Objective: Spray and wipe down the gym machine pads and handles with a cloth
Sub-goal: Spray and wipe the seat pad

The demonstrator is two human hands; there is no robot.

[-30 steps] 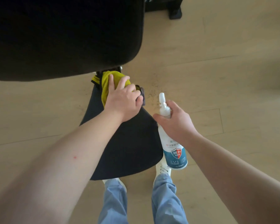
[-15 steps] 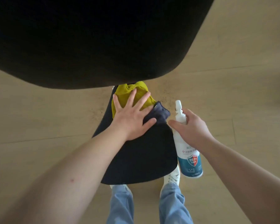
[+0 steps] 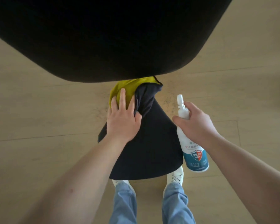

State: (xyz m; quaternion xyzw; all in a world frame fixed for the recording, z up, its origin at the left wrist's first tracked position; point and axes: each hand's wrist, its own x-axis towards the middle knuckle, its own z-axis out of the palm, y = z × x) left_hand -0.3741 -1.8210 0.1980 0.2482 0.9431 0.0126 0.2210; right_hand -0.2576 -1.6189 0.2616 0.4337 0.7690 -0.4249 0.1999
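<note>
Nearest the camera, blue jeans (image 3: 124,206) and white shoes (image 3: 176,175) stood on the pale wooden floor (image 3: 39,110), the shoes partly hidden under the near edge of the dark seat pad (image 3: 149,151); the left hand (image 3: 122,122) lay flat on the pad's narrow far end, fingers straight, pressing the cloth (image 3: 128,88), yellow on one face and dark on the other, against it; just beside the pad's right edge the right hand (image 3: 199,125) was wrapped round the neck of the white spray bottle (image 3: 196,157), nozzle pointing away; beyond, a large black pad (image 3: 111,38) overhung everything, covering the cloth's far edge.
</note>
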